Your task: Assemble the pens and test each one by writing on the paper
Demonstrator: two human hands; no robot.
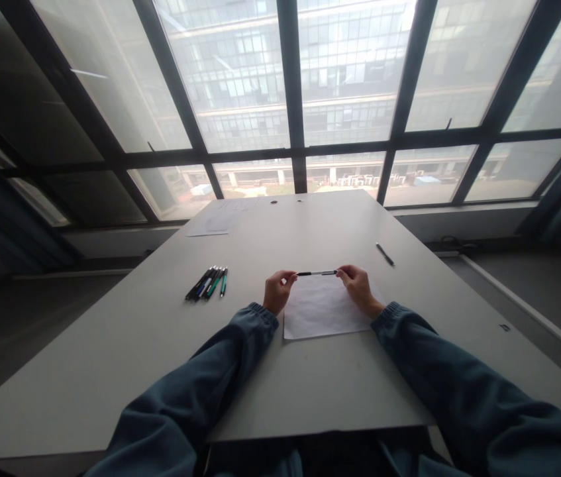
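A pen point(316, 273) with a pale barrel and dark ends is stretched level between my two hands. My left hand point(278, 290) pinches its left end, and my right hand point(357, 289) pinches the right end. Beneath the pen and hands lies a white sheet of paper point(327, 311) on the table. To the left of my left hand, several pens point(205, 283) in black, blue and green lie side by side in a group. One dark pen point(385, 254) rests alone beyond my right hand.
The long white table point(126, 358) reaches toward large windows point(344, 79) with dark frames. More paper point(215, 218) lies at its far left. A small dark object point(505, 327) sits near the right edge. Curtains point(6, 205) hang at the sides.
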